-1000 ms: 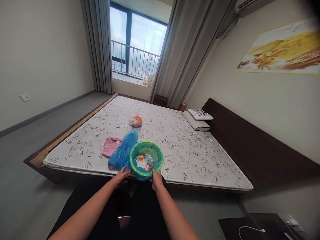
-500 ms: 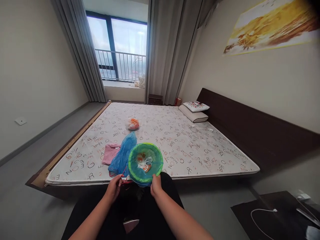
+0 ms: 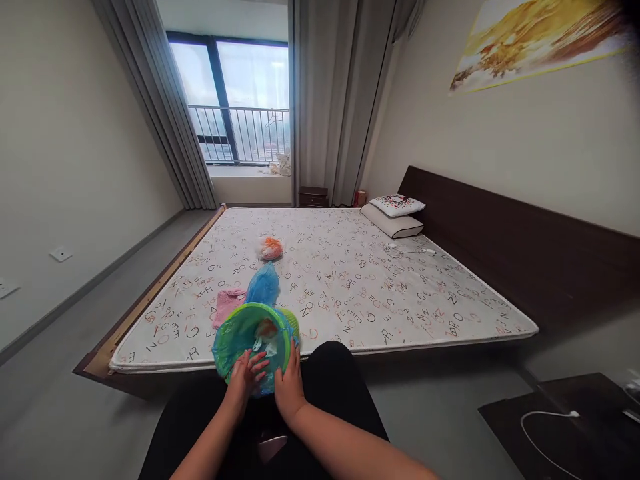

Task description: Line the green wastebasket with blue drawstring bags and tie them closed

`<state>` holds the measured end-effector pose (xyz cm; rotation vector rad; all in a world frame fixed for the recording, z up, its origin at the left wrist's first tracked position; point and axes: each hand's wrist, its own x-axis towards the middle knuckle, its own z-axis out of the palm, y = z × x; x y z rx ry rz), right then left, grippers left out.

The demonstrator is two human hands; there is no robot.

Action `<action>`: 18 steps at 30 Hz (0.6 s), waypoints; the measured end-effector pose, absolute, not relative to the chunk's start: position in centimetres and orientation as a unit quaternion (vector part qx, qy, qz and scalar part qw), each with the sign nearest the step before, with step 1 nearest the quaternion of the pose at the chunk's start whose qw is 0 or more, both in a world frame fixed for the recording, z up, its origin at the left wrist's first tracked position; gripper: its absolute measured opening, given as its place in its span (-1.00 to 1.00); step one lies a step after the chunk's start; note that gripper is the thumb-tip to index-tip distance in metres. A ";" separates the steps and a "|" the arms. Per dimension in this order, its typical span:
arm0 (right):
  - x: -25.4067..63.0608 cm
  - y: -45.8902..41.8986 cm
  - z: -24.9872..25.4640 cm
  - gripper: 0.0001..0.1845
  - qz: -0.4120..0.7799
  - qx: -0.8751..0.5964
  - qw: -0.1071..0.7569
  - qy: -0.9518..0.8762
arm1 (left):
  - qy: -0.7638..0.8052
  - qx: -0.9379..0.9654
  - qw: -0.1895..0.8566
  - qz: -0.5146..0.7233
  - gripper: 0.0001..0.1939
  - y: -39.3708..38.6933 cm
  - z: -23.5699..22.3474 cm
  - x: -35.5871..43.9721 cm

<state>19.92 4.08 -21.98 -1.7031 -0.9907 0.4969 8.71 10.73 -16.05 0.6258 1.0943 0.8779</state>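
Note:
A green basket [image 3: 250, 308] lined with blue plastic tilts toward me above my lap, at the bed's near edge. White and orange crumpled plastic [image 3: 265, 335] lies inside it. My right hand [image 3: 291, 390] grips the basket's right side at the lining. At the near rim my left hand [image 3: 245, 375] reaches into the opening with its fingers spread, holding nothing I can see. Behind the basket, a blue plastic bag [image 3: 263, 283] rests on the mattress. Partly hidden beside it is a pink cloth [image 3: 227, 306]. Lime-green slats [image 3: 290, 321] show behind the basket's right side.
An orange and white plastic bundle [image 3: 271, 249] lies farther back on the patterned mattress [image 3: 350, 287]. Two stacked pillows [image 3: 395, 217] sit by the dark headboard [image 3: 475, 213]. At lower right, a white cable [image 3: 530, 427] lies on a dark low surface.
The basket has moved left and tipped toward me, covering part of the blue bag and pink cloth. My left hand has left the red string and come over the basket's opening.

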 end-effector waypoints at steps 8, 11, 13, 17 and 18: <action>17.9 1.9 -22.5 -0.25 0.125 -0.682 0.459 -0.555 | 0.469 0.341 0.683 0.444 -0.32 10.8 -13.5 7.4; 16.8 1.9 -23.7 -0.18 0.167 -0.716 0.454 -0.503 | 0.454 0.422 0.648 0.441 -0.14 10.3 -13.6 7.8; 16.4 1.9 -24.0 -0.15 0.193 -0.731 0.461 -0.464 | 0.453 0.459 0.636 0.424 -0.09 9.8 -13.9 8.5; 16.0 1.4 -22.9 -0.08 0.270 -0.744 0.429 -0.436 | 0.479 0.488 0.611 0.399 -0.08 9.4 -14.6 9.2; 16.1 1.2 -22.3 -0.05 0.296 -0.740 0.405 -0.447 | 0.485 0.502 0.598 0.395 -0.09 9.5 -14.7 9.1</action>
